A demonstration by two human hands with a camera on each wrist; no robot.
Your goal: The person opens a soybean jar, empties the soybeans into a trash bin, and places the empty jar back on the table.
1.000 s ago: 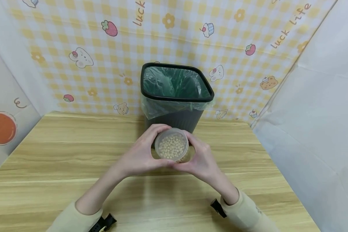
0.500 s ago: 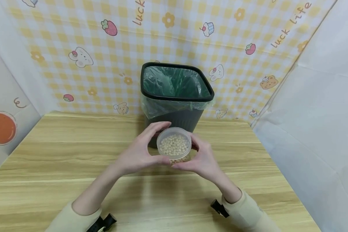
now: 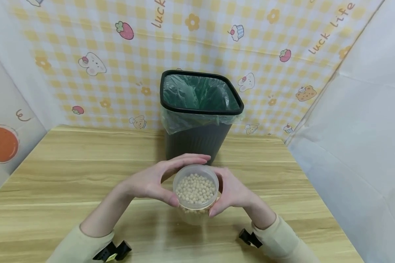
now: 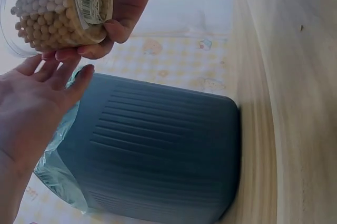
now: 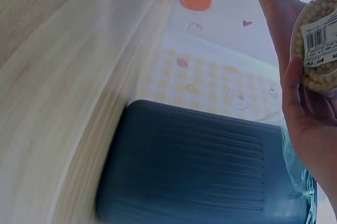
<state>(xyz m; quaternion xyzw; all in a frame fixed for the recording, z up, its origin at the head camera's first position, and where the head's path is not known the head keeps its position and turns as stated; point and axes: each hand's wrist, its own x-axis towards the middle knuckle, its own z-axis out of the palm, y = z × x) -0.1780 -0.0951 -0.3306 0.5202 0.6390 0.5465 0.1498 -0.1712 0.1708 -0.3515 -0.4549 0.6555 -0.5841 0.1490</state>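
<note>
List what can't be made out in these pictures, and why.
Label: right wrist view, text too small and blurred.
Jar: right wrist view, right part cut off by the edge.
Bin: head view, floor hidden by the liner.
Right hand: head view, fingers partly hidden behind the jar.

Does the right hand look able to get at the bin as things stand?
Probably yes: the bin stands just beyond the right hand, with nothing visible blocking the way on that side. That hand is gripping the tub, though, so it would likely need to let go first.
</note>
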